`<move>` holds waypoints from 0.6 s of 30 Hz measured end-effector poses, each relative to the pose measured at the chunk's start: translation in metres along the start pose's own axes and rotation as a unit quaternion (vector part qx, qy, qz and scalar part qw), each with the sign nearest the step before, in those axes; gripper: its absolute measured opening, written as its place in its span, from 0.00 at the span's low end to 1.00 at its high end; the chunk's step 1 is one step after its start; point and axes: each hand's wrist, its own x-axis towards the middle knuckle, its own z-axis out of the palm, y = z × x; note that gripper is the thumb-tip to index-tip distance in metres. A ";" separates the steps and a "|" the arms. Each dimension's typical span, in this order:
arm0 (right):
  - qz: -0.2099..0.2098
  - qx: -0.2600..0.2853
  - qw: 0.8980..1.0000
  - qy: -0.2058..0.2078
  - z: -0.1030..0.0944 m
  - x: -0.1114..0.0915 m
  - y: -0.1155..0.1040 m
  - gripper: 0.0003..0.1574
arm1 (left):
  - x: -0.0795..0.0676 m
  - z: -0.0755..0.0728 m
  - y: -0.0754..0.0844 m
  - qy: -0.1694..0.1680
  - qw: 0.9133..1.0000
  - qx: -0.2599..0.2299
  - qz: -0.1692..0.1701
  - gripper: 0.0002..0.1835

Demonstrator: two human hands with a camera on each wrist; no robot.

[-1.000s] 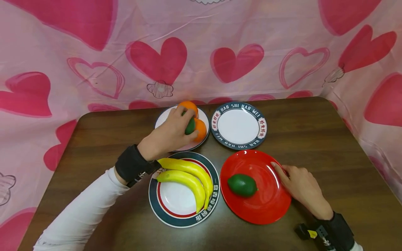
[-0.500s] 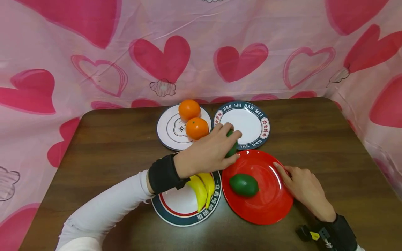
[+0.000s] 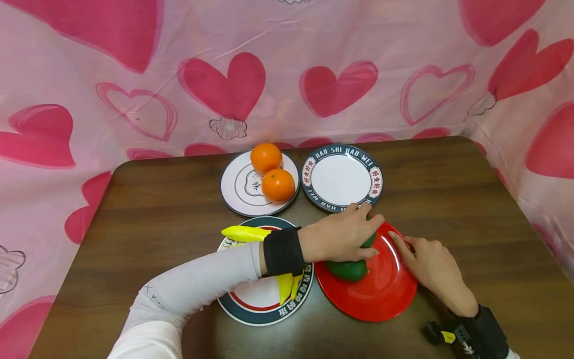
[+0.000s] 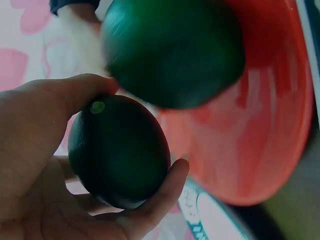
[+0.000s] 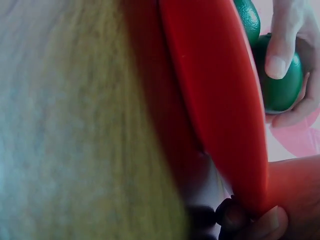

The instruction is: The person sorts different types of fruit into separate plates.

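Note:
My left hand (image 3: 338,234) holds a green lime (image 4: 120,155) over the far left part of the red plate (image 3: 381,299). In the left wrist view the thumb and fingers wrap around the fruit. A second lime (image 3: 349,271) lies on the plate, just below the held one in the head view and partly covered by the hand. At the plate's right side, my right hand (image 3: 432,264) grips the rim, with the thumb over the edge. The right wrist view shows the plate's rim (image 5: 220,90) close up, with both limes beyond it.
Two oranges (image 3: 278,185) sit on a white plate (image 3: 233,192) at the back left. Beside it is a blue-rimmed white plate (image 3: 341,179). Yellow bananas (image 3: 245,233) on another plate (image 3: 251,316) are partly hidden under the left forearm. A heart-patterned cloth (image 3: 278,99) hangs behind the table.
My left hand has carried the lime from beside the oranges on the back left plate, rightward and nearer, to over the red plate. The right hand has stayed at the red plate's rim.

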 end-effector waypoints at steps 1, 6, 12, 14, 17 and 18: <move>0.000 -0.002 1.000 0.002 0.000 0.000 0.000 0.44 | 0.003 0.002 0.002 -0.007 1.000 0.007 0.001 0.38; 0.002 -0.006 1.000 0.000 -0.001 0.000 0.001 0.44 | 0.013 0.012 0.009 -0.036 0.999 0.032 0.003 0.40; 0.002 -0.002 1.000 -0.009 -0.001 0.001 0.001 0.43 | 0.018 0.019 0.011 -0.049 0.998 0.029 -0.005 0.41; 0.001 -0.002 1.000 -0.007 -0.001 0.001 0.000 0.42 | 0.018 0.020 0.011 -0.054 0.998 0.029 -0.011 0.42; 0.001 -0.003 1.000 0.000 -0.001 0.001 0.000 0.42 | 0.018 0.021 0.012 -0.065 0.997 0.034 -0.022 0.43; 0.002 -0.004 1.000 0.002 -0.001 0.001 0.000 0.42 | 0.018 0.021 0.012 -0.067 0.997 0.038 -0.025 0.43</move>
